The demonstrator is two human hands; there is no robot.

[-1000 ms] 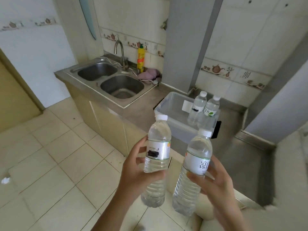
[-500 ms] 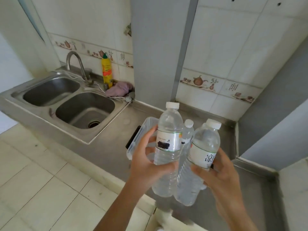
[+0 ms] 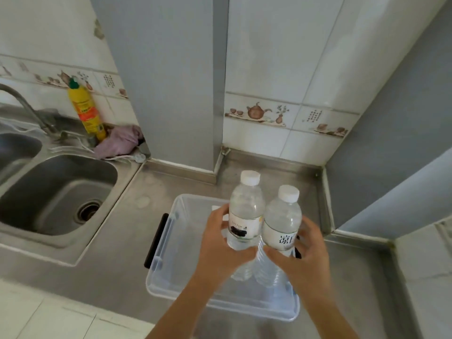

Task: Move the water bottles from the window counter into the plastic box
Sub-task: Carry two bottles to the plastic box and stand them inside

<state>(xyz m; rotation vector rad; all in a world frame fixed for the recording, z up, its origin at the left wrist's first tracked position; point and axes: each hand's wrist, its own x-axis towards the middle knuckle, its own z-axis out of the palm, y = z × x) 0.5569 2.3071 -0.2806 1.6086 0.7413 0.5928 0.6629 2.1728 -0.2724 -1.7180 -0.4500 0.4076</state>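
My left hand (image 3: 221, 250) grips a clear water bottle (image 3: 245, 211) with a white cap and a label with a black smear. My right hand (image 3: 303, 255) grips a second clear water bottle (image 3: 282, 221) whose white label bears a dark character. Both bottles stand upright, side by side and touching, over the clear plastic box (image 3: 171, 241) on the steel counter. Whether their bases touch the box floor I cannot tell. The two bottles seen in the box earlier are hidden behind my hands and the held bottles.
The box has a black handle (image 3: 156, 241) on its left side. A steel double sink (image 3: 56, 192) with a tap lies to the left, with a yellow detergent bottle (image 3: 85, 111) and a pink cloth (image 3: 119, 141) behind it. A grey pillar and tiled walls enclose the counter (image 3: 354, 277).
I have come closer to the counter. Both hands carried their bottles forward and down, from in front of the counter to over the plastic box.
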